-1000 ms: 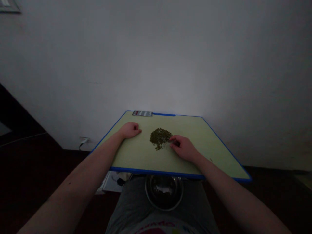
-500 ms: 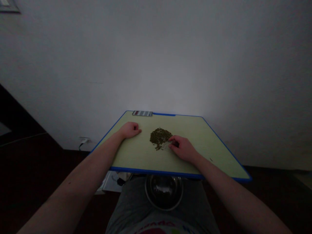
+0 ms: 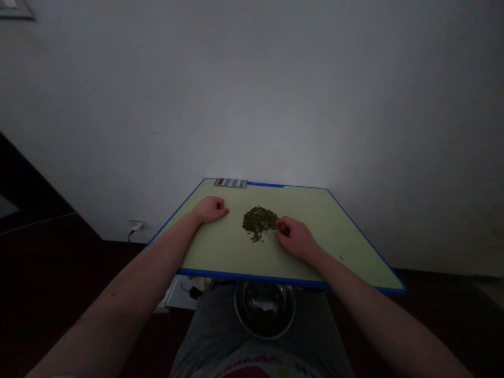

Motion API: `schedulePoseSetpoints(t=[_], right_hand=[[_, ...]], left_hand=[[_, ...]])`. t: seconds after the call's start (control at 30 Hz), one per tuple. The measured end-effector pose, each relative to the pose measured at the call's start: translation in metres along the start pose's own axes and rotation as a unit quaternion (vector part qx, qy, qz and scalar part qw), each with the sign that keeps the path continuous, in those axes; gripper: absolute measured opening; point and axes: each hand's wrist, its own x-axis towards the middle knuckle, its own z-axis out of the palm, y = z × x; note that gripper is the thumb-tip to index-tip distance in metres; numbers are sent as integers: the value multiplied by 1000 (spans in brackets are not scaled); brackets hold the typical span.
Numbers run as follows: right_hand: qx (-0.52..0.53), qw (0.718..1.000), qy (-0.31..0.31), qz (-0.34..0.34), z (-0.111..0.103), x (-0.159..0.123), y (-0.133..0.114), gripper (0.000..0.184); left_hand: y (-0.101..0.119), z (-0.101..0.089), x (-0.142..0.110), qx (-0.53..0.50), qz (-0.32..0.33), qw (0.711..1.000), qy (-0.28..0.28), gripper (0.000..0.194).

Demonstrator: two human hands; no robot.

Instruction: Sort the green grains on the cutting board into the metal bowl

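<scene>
A loose pile of small greenish-brown grains [image 3: 259, 220] lies in the middle of the pale yellow-green tabletop [image 3: 220, 252]. To its right, my right hand [image 3: 296, 237] is closed in a pinch at the pile's edge. Something clear seems to be between its fingers, too faint to name. My left hand [image 3: 211, 209] rests on the tabletop left of the grains, its fingers curled in and the thumb pointing right. Nothing shows in it. Below the front edge, a shiny metal bowl [image 3: 265, 328] sits on my lap.
A phone [image 3: 230, 182] lies at the table's back left edge, against the pale wall [image 3: 255, 94]. Blue trim [image 3: 252, 276] runs round the tabletop. A small dark sliver [image 3: 341, 258] lies at the right. A plug with a cable [image 3: 136, 227] is in the wall at left.
My right hand has shifted slightly right and away from the grains, and the clear thing at its fingers shows less. My left hand stays where it was.
</scene>
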Motion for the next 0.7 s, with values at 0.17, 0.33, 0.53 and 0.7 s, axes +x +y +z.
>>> schedulePoseSetpoints(t=[0.17,0.33,0.53,0.7], right_hand=[[-4,1000,12,-2,2,1,-2,17],[-3,1000,17,2,-1,-2,-1,12],[-6,1000,3,-6,1,-1,-3,15],[-18,1000,10,-5,4,1,-4,16]], left_hand=[[0,0,0,3,-4,1000,-4,31],[-3,1,1,9,8,1000,-5,32],[-3,1,1,10,14,1000,-3,32],[-3,1,1,4,12,1000,-3,32]])
